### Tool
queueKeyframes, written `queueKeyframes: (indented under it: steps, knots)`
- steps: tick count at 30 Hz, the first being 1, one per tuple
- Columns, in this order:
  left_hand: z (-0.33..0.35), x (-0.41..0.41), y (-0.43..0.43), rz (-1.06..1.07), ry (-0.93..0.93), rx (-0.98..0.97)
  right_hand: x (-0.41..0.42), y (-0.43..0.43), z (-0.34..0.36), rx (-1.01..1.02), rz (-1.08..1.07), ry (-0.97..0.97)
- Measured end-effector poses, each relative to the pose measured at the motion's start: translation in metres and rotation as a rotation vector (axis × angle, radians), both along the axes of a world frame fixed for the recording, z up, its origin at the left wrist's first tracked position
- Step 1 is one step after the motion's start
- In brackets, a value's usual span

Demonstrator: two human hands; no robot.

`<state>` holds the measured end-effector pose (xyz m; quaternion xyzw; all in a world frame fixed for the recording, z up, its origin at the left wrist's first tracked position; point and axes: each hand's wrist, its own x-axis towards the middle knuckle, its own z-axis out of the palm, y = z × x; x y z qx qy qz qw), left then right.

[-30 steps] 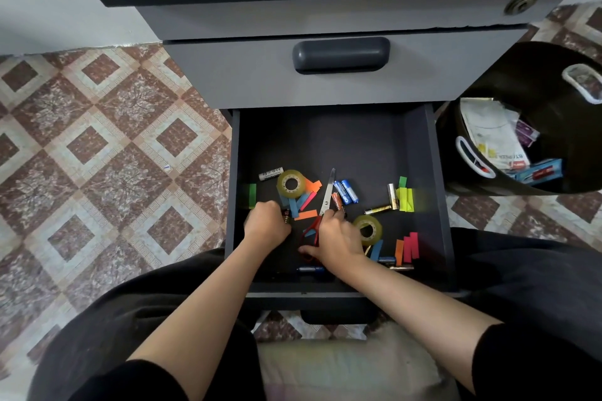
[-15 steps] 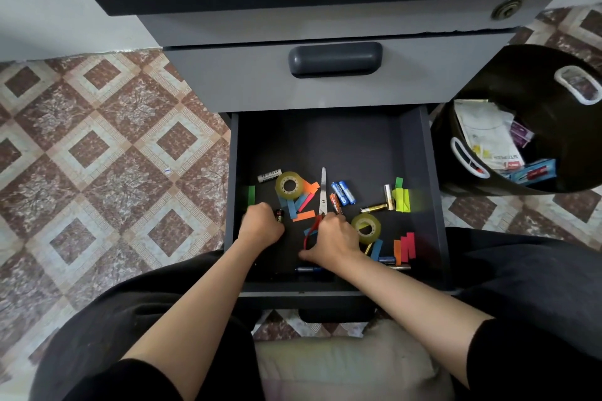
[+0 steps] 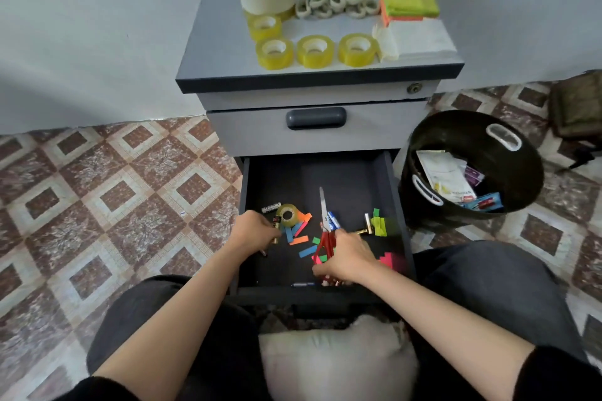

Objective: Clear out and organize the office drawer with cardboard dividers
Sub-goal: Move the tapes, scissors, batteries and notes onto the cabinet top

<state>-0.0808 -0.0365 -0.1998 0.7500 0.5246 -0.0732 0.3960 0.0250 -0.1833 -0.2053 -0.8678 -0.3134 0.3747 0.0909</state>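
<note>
The dark lower drawer [image 3: 395, 205] of the grey cabinet stands pulled out. Loose inside lie a yellow tape roll [image 3: 288, 215], batteries [image 3: 334, 220], and several coloured paper flags [image 3: 299, 236]. My right hand [image 3: 347, 257] grips the red handles of a pair of scissors [image 3: 323, 208], blades pointing toward the drawer's back. My left hand [image 3: 252, 233] is curled at the drawer's left side, holding a black and gold battery [image 3: 276, 224] beside the tape roll.
On the cabinet top [image 3: 221, 29] sit tape rolls [image 3: 312, 50], several scissors [image 3: 335, 0], sticky notes [image 3: 407, 0] and papers. A black bin [image 3: 521, 205] with paper waste stands on the tiled floor at right. A cushion [image 3: 335, 358] lies between my knees.
The camera has tilted up, bringing the cabinet top into view. My right hand has closed on the scissors' handles, and the second tape roll near it is no longer visible.
</note>
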Motion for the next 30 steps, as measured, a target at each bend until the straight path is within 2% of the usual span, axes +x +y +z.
queueKeyframes:
  steps: [16, 22, 26, 30]
  knots:
    - [0.118, 0.002, -0.026, -0.04, -0.382, 0.075, 0.018, -0.041, 0.135, 0.46, -0.029, 0.041]
    - [0.158, 0.019, -0.01, 0.003, -0.446, 0.213, 0.038, -0.022, 0.184, 0.581, 0.004, -0.043]
    - [0.183, 0.032, 0.009, 0.033, -0.496, 0.231, 0.058, -0.005, 0.205, 0.656, -0.025, -0.052]
    - [0.205, 0.049, 0.027, 0.055, -0.513, 0.229, 0.083, 0.014, 0.223, 0.622, 0.0, -0.187]
